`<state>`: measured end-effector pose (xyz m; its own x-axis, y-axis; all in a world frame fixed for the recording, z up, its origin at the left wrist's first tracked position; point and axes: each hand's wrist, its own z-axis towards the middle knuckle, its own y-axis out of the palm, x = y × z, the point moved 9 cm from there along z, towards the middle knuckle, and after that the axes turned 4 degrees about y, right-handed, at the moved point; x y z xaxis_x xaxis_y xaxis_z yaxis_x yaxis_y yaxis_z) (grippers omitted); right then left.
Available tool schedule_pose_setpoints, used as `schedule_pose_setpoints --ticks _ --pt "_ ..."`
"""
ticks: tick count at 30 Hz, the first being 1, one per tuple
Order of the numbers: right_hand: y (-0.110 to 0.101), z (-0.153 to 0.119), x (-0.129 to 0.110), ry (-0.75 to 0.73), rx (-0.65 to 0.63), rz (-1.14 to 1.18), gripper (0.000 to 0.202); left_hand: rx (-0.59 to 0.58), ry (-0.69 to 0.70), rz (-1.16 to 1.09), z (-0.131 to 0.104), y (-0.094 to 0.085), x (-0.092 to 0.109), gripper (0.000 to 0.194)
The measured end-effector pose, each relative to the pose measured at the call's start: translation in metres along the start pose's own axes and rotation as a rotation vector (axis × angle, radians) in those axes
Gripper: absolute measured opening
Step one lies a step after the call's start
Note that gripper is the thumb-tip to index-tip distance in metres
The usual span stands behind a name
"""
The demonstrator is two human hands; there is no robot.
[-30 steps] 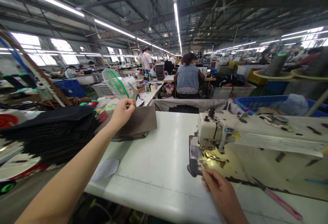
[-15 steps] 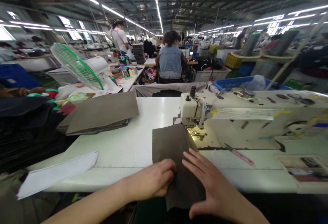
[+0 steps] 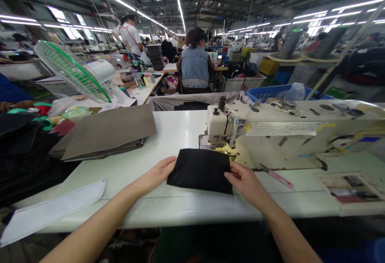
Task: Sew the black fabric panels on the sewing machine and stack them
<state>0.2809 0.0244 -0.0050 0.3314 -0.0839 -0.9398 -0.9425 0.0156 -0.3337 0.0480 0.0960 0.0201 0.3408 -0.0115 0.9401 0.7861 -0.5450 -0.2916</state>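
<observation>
A black fabric piece is held up over the white table, in front of the sewing machine's needle area. Its left edge is pinched by my left hand, and its right edge sits between the thumb and fingers of my right hand. The cream sewing machine stands just behind the fabric, its lamp glowing yellow on the plate. Pink-handled scissors lie to the right of my right hand.
Left on the table are a stack of grey-brown fabric and a white strip. Behind stand a green-rimmed fan and a blue basket. A seated person is ahead. A parts tray lies right.
The grey-brown side of the fabric showed before; a black surface shows now. My hands have moved apart to opposite edges, and my right hand's spread fingers have closed. The view has shifted slightly.
</observation>
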Motion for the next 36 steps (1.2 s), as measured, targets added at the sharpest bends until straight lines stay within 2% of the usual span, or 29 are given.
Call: schedule_pose_setpoints --ticks 2,4,7,11,14,16,18,21,23,25,28,31,33,34,36 --pt "0.002 0.013 0.016 0.040 0.069 0.055 0.024 0.051 -0.088 -0.083 0.006 -0.001 -0.014 0.053" --pt "0.001 0.016 0.028 0.061 0.140 0.046 0.032 0.028 -0.123 -0.116 0.007 0.007 -0.024 0.052" --pt "-0.002 0.010 0.033 0.057 0.181 0.023 0.041 0.031 -0.042 0.006 0.006 0.014 -0.028 0.038" --pt "-0.009 -0.006 0.028 0.073 0.237 0.026 0.049 0.283 0.095 0.266 -0.010 0.005 -0.022 0.033" --pt "-0.010 -0.021 0.022 0.075 0.306 -0.125 0.060 0.473 0.154 0.412 -0.031 0.001 -0.020 0.031" --pt "-0.007 -0.031 0.012 -0.014 0.364 -0.248 0.057 0.590 0.238 0.487 -0.049 -0.001 -0.018 0.027" --pt "-0.003 -0.040 0.000 -0.160 0.400 -0.326 0.045 0.656 0.383 0.555 -0.068 0.001 -0.014 0.018" --pt "-0.004 -0.048 -0.007 -0.307 0.412 -0.334 0.034 0.606 0.585 0.623 -0.086 0.010 -0.010 0.011" --pt "-0.009 -0.049 -0.004 -0.323 0.383 -0.290 0.030 0.538 0.633 0.627 -0.091 0.014 -0.010 0.011" --pt "-0.015 -0.048 0.003 -0.263 0.328 -0.253 0.029 0.500 0.587 0.586 -0.091 0.012 -0.012 0.011" --pt "-0.020 -0.050 0.011 -0.130 0.219 -0.227 0.034 0.491 0.374 0.493 -0.081 0.002 -0.018 0.016" --pt "-0.009 -0.055 0.004 -0.081 0.025 -0.174 0.062 0.442 0.171 0.422 -0.066 -0.003 -0.022 0.028" --pt "0.000 -0.054 0.001 -0.037 -0.065 -0.121 0.078 0.383 0.095 0.379 -0.055 -0.002 -0.022 0.032" --pt "0.003 -0.050 0.002 0.002 -0.065 -0.099 0.083 0.347 0.073 0.351 -0.049 0.000 -0.022 0.032" --pt "0.003 -0.038 0.009 0.090 0.025 -0.068 0.086 0.284 0.037 0.294 -0.039 0.003 -0.024 0.034"
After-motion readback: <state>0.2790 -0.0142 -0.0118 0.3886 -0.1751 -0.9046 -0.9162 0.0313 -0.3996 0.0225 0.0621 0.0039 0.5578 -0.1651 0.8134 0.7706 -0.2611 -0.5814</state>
